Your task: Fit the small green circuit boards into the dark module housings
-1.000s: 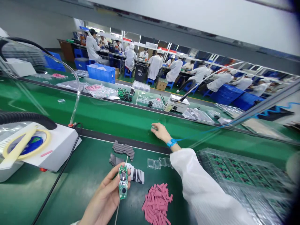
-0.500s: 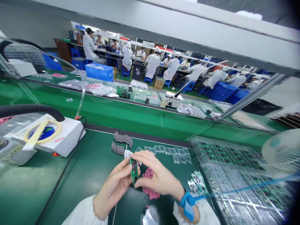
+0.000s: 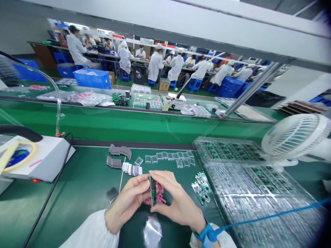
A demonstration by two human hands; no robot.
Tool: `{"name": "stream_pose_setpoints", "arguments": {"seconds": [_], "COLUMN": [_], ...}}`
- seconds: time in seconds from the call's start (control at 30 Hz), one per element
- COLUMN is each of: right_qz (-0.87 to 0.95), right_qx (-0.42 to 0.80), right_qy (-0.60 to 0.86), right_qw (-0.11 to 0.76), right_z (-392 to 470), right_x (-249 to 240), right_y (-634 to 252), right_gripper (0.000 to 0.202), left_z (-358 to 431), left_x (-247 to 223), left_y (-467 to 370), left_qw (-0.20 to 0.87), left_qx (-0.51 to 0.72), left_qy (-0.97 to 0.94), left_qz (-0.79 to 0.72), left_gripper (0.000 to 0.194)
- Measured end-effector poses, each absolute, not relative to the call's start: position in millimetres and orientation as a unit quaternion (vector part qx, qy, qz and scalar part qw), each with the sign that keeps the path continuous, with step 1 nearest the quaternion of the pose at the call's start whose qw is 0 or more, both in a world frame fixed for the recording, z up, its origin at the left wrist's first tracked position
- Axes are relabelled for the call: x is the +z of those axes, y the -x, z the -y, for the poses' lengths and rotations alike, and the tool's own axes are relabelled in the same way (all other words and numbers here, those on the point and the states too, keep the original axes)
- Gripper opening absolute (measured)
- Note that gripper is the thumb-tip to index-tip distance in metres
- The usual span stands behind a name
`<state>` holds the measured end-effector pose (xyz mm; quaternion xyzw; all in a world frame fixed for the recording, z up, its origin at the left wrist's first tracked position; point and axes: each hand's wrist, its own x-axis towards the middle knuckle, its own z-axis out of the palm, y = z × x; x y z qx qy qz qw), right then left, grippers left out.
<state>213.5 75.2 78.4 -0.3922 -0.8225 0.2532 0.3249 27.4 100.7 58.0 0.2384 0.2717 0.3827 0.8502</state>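
Note:
A small green circuit board [image 3: 153, 191] stands on edge between my two hands above the green bench. My left hand [image 3: 131, 196] pinches its left side with thumb and fingers. Fingertips and thumb of my right hand [image 3: 176, 199] grip its top and bottom ends; a blue strap circles that wrist. Pink pieces [image 3: 160, 196] lie in a pile behind and below the board, partly hidden by the hands. A clear plastic bag [image 3: 152, 231] rests nearer to me. Several green boards [image 3: 201, 189] lie right of my right hand.
Dark grey strips [image 3: 113, 162], white pieces [image 3: 131, 169] and clear squares [image 3: 178, 156] lie behind the hands. Trays of boards [image 3: 253, 186] and a white fan [image 3: 292, 136] stand right. A white machine [image 3: 51, 158] and black cable are left. People work beyond the partition.
The view has swung right, so the bench items appear further left. The board is now turned more edge-on, still between both hands. A dark flat piece has become visible beside my left hand.

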Motion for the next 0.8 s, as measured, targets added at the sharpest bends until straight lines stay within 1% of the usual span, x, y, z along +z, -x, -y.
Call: {"name": "stream_pose_setpoints", "arguments": {"seconds": [0.17,0.27,0.4,0.47,0.67,0.73,0.8], "right_qz": [0.822,0.816,0.825,0.834,0.827,0.827,0.830], "right_qx": [0.229,0.249,0.262,0.253,0.268,0.276,0.275], "right_qy": [0.370,0.354,0.370,0.372,0.345,0.353,0.374], "right_qw": [0.368,0.384,0.338,0.320,0.353,0.340,0.309], "right_z": [-72,-71,-71,-71,-72,-72,-73], "right_x": [67,64,68,69,63,63,65], "right_y": [-218,-220,-222,-222,-219,-218,-218], "right_gripper": [0.071,0.069,0.077,0.078,0.070,0.072,0.080], "left_z": [-100,-97,-94,-93,-94,-94,-94], "left_x": [55,52,49,50,58,57,54], "left_y": [-34,-34,-33,-33,-28,-27,-26], "left_qw": [0.833,0.838,0.829,0.825,0.834,0.838,0.836], "left_qx": [0.388,0.377,0.382,0.382,0.372,0.371,0.373], "left_qy": [-0.256,-0.268,-0.271,-0.278,-0.284,-0.282,-0.275], "left_qz": [-0.301,-0.288,-0.304,-0.311,-0.292,-0.283,-0.294], "left_gripper": [0.029,0.032,0.031,0.030,0.030,0.030,0.032]}}
